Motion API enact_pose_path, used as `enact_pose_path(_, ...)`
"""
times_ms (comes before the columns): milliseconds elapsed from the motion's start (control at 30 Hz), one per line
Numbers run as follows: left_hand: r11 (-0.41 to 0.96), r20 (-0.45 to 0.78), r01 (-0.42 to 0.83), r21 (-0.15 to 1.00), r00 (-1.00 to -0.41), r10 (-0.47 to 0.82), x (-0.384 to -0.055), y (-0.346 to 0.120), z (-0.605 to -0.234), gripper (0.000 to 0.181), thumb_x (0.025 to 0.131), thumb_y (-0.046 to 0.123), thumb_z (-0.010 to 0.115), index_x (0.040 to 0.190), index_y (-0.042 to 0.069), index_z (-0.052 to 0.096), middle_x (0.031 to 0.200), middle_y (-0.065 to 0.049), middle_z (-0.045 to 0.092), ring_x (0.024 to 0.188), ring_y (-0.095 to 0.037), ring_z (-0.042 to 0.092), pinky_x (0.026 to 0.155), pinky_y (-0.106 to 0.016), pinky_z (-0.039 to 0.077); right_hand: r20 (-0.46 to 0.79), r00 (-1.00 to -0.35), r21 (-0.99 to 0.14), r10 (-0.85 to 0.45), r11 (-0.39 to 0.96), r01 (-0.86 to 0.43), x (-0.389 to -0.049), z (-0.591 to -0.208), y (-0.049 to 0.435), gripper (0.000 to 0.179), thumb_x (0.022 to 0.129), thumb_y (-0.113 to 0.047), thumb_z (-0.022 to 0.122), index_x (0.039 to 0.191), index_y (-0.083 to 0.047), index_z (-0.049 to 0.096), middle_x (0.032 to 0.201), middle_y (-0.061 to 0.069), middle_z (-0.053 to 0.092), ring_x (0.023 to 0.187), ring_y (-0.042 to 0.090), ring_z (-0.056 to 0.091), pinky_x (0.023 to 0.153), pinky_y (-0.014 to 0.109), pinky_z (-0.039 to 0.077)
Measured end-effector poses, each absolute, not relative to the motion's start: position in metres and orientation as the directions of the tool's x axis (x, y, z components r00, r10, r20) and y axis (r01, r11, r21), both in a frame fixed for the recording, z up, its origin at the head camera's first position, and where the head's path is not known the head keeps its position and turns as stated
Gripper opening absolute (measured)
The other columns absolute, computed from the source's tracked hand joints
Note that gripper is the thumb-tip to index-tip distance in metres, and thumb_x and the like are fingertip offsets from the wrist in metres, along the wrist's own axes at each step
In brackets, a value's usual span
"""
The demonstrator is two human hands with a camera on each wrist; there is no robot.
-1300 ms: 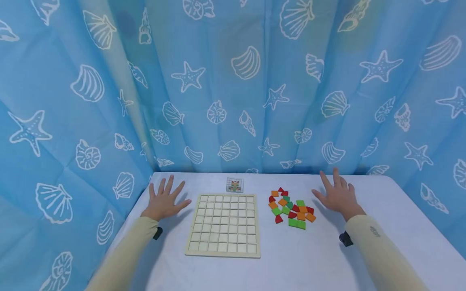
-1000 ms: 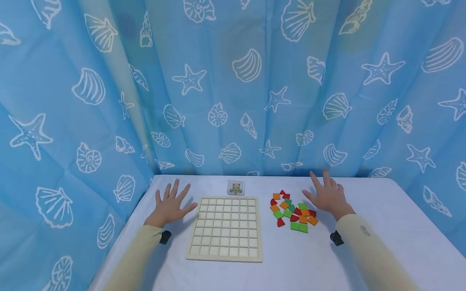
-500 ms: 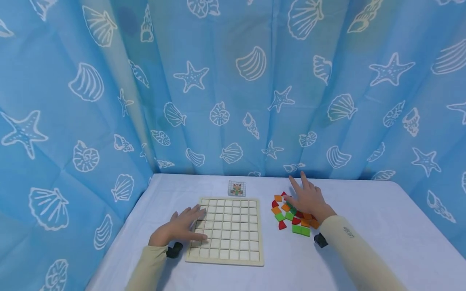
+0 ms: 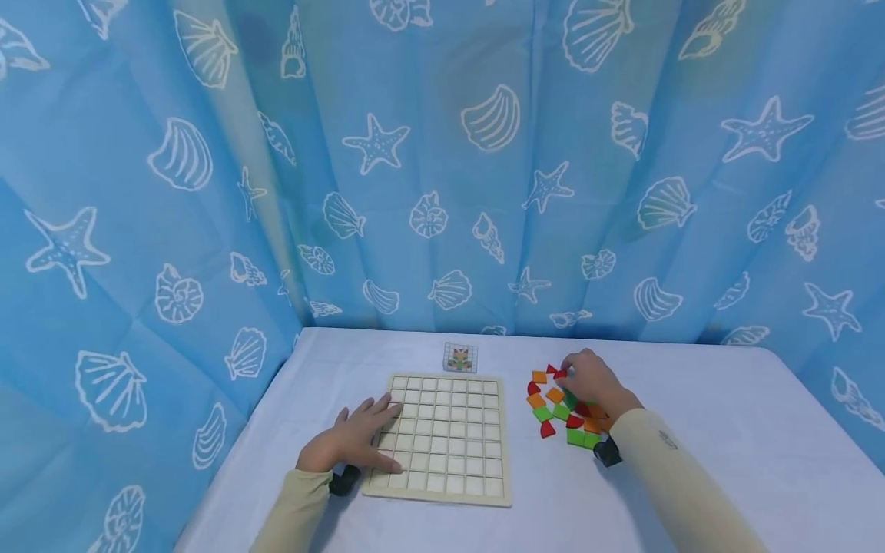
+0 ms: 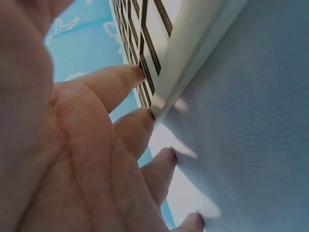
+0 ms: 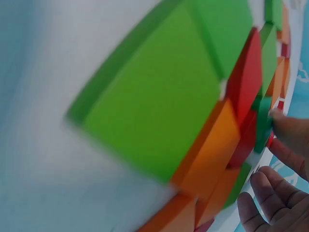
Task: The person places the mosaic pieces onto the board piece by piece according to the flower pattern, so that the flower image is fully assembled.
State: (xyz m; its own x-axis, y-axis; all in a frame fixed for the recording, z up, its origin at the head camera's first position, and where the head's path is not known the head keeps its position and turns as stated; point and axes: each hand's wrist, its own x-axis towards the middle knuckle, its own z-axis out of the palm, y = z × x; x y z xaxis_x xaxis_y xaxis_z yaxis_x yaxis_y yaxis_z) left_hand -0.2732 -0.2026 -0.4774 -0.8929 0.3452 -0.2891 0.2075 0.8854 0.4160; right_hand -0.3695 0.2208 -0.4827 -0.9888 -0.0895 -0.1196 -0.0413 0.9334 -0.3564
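Where fingers [image 6: 265,191] reach, tiles [image 4: 561,412] — red, orange, green

Lit bright and fairly evenly in head view, with soft shadows on the tablecloth [image 4: 553,507] below the left sleeve [image 4: 293,507] and right sleeve [image 4: 681,480]. Tinted faintly yellow on the curtain [image 4: 442,177], upper right. Much dimmer in left wrist view: shaded left hand [image 5: 91,150], grey at right, white patches bottom centre. Blurred close-up green tile [image 6: 149,92], centre left, right wrist view.

No readable text, sleeve mark [image 4: 668,439] (too small)
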Motion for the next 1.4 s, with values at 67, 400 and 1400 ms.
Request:
enact_pose_path(67, 0.891, -0.283, 0.203, 0.405, -0.899, 0.334, -0.274, -0.203, -0.477, 0.105, 0.07, 0.055, 0.084, 0.155, 0.02, 0.034, 0.166, -0.009, 0.019, 0.153, -0.038, 0.014, 0.117, -0.069, 0.007, -0.142, -0.987, -0.397, -0.082, 0.917, -0.019, -0.373, -0.482, 0.219, 0.04, 0.088, -0.021, 0.075, 0.12, 0.001, 0.063, 0.12, 0.022, 0.054, 0.108, 0.034, 0.052, 0.089, 0.047, 0.056)
enact_pose_path(400, 0.891, -0.296, 0.195, 0.41, -0.896, 0.332, -0.277, -0.206, -0.481, 0.107, 0.069, 0.058, 0.084, 0.155, 0.022, 0.033, 0.166, -0.008, 0.019, 0.153, -0.037, 0.013, 0.118, -0.068, 0.007, -0.185, -0.981, -0.439, -0.052, 0.898, 0.035, -0.381, -0.484, 0.215, 0.032, 0.088, -0.014, 0.075, 0.113, 0.001, 0.063, 0.107, 0.018, 0.063, 0.094, 0.029, 0.057, 0.083, 0.042, 0.057)
enact_pose_path(1400, 0.889, -0.267, 0.206, 0.408, -0.904, 0.332, -0.273, -0.202, -0.482, 0.107, 0.069, 0.057, 0.084, 0.155, 0.021, 0.033, 0.166, -0.009, 0.018, 0.153, -0.038, 0.013, 0.118, -0.069, 0.007, -0.007, -0.962, -0.761, -0.274, 0.626, -0.172, -0.358, -0.488, 0.076, 0.008, 0.087, -0.013, 0.076, 0.094, -0.01, 0.074, 0.086, 0.001, 0.07, 0.08, 0.014, 0.063, 0.073, 0.029, 0.055)
